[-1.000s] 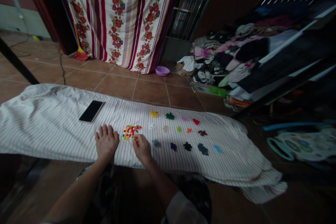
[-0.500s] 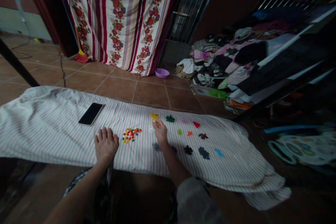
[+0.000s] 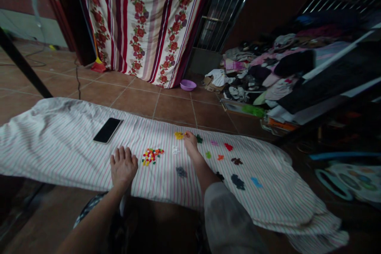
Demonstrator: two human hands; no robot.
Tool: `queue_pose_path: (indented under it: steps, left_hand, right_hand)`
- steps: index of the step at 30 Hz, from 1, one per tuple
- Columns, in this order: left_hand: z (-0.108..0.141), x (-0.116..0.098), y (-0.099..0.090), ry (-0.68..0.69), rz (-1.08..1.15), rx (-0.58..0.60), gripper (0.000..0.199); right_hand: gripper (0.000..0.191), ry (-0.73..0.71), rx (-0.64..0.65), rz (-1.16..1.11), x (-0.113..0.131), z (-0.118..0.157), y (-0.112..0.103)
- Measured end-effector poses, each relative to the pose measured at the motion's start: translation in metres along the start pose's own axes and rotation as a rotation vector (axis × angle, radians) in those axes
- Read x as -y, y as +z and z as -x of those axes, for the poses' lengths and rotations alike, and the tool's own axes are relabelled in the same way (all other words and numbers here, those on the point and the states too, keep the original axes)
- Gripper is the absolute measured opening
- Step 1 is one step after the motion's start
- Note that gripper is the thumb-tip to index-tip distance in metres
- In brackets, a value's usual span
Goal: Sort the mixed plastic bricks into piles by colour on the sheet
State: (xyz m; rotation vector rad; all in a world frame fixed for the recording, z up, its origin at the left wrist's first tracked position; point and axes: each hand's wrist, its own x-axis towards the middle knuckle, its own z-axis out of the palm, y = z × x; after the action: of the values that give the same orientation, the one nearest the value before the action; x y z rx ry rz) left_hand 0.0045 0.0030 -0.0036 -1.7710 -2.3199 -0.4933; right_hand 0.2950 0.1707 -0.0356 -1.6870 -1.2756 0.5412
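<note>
R hand (image 3: 191, 143) by yellow pcs (image 3: 178, 135) (can't tell grip), L hand (image 3: 123, 166) palm-down, spread

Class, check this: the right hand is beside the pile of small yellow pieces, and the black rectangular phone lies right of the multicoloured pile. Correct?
Not quite: the head view shows the black rectangular phone left of the multicoloured pile. The right hand is beside the pile of small yellow pieces.
</note>
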Motion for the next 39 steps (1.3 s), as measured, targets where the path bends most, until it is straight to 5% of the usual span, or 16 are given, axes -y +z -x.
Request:
queue_pose_path:
  steps: [3,14,27,34,39]
  left_hand:
    - [0.0,0.0,-0.001,0.005,-0.006,0.002,0.054]
    - [0.001,0.001,0.002,0.006,0.002,-0.004,0.055]
    - [0.002,0.002,0.001,0.011,0.012,-0.029,0.054]
    - [0.001,0.002,0.002,0.012,0.017,-0.01,0.054]
    - [0.001,0.002,0.003,0.004,0.031,-0.022,0.054]
  right_hand:
    - [0.027,0.111,0.013,-0.019,0.004,-0.003,0.002]
    - [0.031,0.02,0.031,-0.083,0.016,0.025,-0.013]
    - [0.029,-0.383,0.295,-0.025,0.064,0.196,0.021]
    - [0.026,-0.289,0.129,0.052,0.057,0.202,0.03]
    - [0.026,-0.333,0.147,0.132,0.06,0.204,0.034]
